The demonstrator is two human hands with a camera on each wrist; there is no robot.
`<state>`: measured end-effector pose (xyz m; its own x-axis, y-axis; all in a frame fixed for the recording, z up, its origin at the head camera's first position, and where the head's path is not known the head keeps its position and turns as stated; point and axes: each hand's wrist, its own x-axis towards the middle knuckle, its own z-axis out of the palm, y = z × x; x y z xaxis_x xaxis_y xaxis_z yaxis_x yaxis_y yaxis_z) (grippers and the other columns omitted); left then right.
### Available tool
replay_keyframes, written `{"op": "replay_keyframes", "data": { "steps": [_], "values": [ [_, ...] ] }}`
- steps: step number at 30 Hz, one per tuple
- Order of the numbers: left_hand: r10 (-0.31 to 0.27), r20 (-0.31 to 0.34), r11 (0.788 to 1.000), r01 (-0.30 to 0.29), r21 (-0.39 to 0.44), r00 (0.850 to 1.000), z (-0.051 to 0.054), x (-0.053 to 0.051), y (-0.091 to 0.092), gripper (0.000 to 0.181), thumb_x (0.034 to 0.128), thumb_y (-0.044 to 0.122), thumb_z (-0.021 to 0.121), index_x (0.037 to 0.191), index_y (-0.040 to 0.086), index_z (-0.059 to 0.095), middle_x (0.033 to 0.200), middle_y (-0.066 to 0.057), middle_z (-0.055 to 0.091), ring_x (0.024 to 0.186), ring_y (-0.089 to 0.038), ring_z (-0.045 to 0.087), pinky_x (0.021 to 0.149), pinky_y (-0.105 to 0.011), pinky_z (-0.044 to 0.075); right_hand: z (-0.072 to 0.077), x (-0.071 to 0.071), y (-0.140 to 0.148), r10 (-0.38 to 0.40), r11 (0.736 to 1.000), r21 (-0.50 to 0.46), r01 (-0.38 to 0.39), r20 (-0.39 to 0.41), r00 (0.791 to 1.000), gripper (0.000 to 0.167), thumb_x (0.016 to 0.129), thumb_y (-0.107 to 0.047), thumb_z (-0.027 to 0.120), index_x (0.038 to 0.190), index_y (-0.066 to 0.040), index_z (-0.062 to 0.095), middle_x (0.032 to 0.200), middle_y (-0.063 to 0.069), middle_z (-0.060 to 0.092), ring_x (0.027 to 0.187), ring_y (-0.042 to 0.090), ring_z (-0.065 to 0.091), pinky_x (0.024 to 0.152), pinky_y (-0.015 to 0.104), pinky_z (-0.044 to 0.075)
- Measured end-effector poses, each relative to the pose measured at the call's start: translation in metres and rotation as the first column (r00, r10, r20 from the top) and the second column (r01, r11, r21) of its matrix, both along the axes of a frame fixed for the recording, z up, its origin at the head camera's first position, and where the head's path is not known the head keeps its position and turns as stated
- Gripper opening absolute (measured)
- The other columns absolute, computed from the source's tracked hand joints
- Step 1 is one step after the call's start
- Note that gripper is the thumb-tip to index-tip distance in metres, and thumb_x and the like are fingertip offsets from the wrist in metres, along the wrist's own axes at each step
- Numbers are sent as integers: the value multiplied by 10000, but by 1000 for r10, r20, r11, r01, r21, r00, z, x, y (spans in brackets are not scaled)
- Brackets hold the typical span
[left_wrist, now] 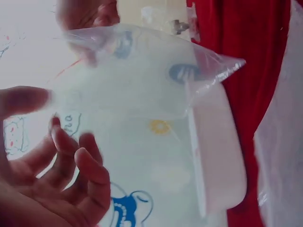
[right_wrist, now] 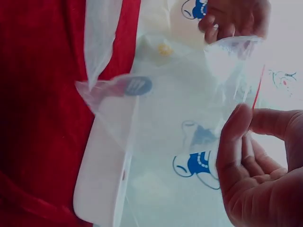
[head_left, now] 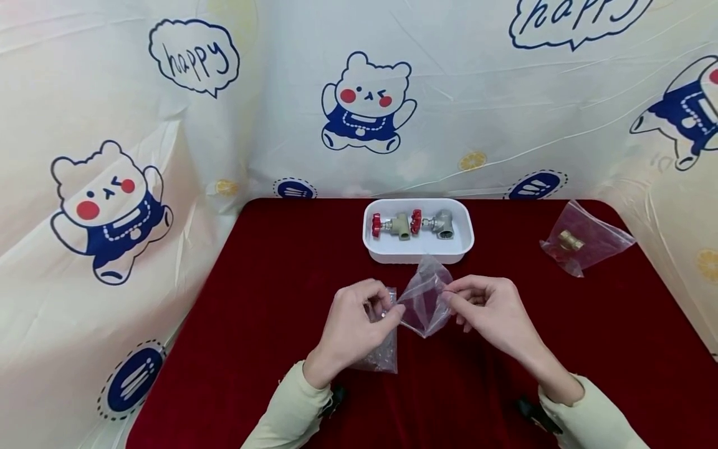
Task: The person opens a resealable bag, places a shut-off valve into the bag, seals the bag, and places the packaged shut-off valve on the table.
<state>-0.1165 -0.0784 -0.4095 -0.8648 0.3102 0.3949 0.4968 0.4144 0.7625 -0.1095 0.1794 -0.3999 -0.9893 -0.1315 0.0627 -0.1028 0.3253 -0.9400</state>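
Observation:
A clear plastic zip bag (head_left: 424, 302) hangs between my two hands, with no contents visible inside it. At its top right edge, my right hand (head_left: 493, 308) pinches the bag between thumb and index finger, close to the red seal line in the right wrist view. The bag's left corner is held at the thumb of my left hand (head_left: 359, 321); the exact finger contact is partly hidden. Beneath the left hand, another clear plastic bag (head_left: 384, 355) lies on the red cloth, partly covered by that hand.
Beyond the hands stands a white tray (head_left: 417, 257) with a green valve (head_left: 401, 226) and a grey metal valve (head_left: 443, 224), both red-handled. At right, a clear bag (head_left: 603, 240) contains a brass fitting (head_left: 569, 241). Red cloth (head_left: 252, 299) covers the table; printed sheeting (head_left: 460, 112) hangs behind.

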Motion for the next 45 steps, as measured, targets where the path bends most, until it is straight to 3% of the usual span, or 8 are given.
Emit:
{"op": "replay_keyframes", "data": {
  "steps": [2, 6, 11, 18, 28, 34, 39, 45],
  "values": [
    [-46, 14, 999, 46, 9, 999, -2, -1, 2, 258, 862, 286, 845, 1054, 210, 690, 1017, 106, 642, 937, -99, 607, 794, -340, 526, 3, 0, -3, 4, 1000, 9, -4, -21, 1000, 105, 986, -150, 767, 983, -46, 774, 757, 86, 702, 572, 258, 653, 544, 409, 595],
    [-154, 61, 984, 159, -77, 986, -7, -3, 10, 1113, 709, 468, 964, 1615, 279, 346, 1607, 77, 361, 1472, -146, 325, 1143, -528, 372, 9, -1, -8, 30, 999, 16, -29, -62, 998, 89, 1009, -139, 730, 981, -55, 734, 786, 59, 699, 607, 232, 666, 558, 361, 583],
    [-222, 28, 959, 224, -175, 975, -16, -5, 26, 1643, 543, 540, 1037, 1682, 254, -112, 1750, 44, -73, 1602, -200, -45, 1247, -569, 164, 18, 0, -18, 94, 995, -21, -96, -58, 994, 104, 1010, -115, 722, 1055, -27, 690, 826, 46, 721, 686, 199, 694, 585, 316, 569],
    [-215, -103, 976, 211, -46, 971, -19, -15, 34, 1619, 519, 416, 1043, 1677, 153, -58, 1749, -26, -32, 1602, -313, -13, 1253, -571, 112, 28, 6, -22, 150, 986, -68, -152, -27, 988, 268, 948, -75, 788, 1195, -8, 708, 890, 68, 726, 768, 212, 703, 681, 300, 597],
    [-93, -187, 982, 59, -178, 978, -18, -23, 29, 1329, 575, 368, 921, 1670, 157, 198, 1519, -64, 385, 1356, -226, 382, 1118, -437, 365, 33, 6, -19, 57, 980, 197, -23, -168, 984, 256, 942, -3, 747, 1194, -46, 757, 864, 12, 707, 682, 140, 658, 600, 287, 578],
    [-72, -160, 982, 42, -183, 984, -17, -23, 23, 1288, 584, 372, 912, 1664, 185, 235, 1525, -48, 401, 1342, -222, 409, 1110, -460, 375, 35, 8, -17, 35, 947, 310, 88, -371, 928, 342, 909, -11, 786, 1240, -82, 741, 911, -32, 653, 652, 95, 552, 554, 230, 486],
    [-79, -119, 985, 59, -160, 990, -19, -22, 23, 1304, 614, 419, 915, 1679, 223, 188, 1550, -39, 395, 1384, -214, 404, 1141, -499, 361, 40, 20, -24, 23, 970, 218, 109, -529, 848, 373, 860, -89, 872, 1211, -123, 750, 1061, -28, 652, 619, 86, 456, 522, 192, 393],
    [-101, -125, 989, 86, -116, 987, -21, -24, 20, 1299, 645, 462, 904, 1681, 212, 162, 1564, -73, 384, 1429, -213, 372, 1180, -553, 294, 43, 31, -35, 207, 925, 380, -8, -487, 849, 213, 851, -211, 893, 1036, -185, 790, 1066, -95, 714, 700, 45, 589, 604, 218, 516]
  ]
}}
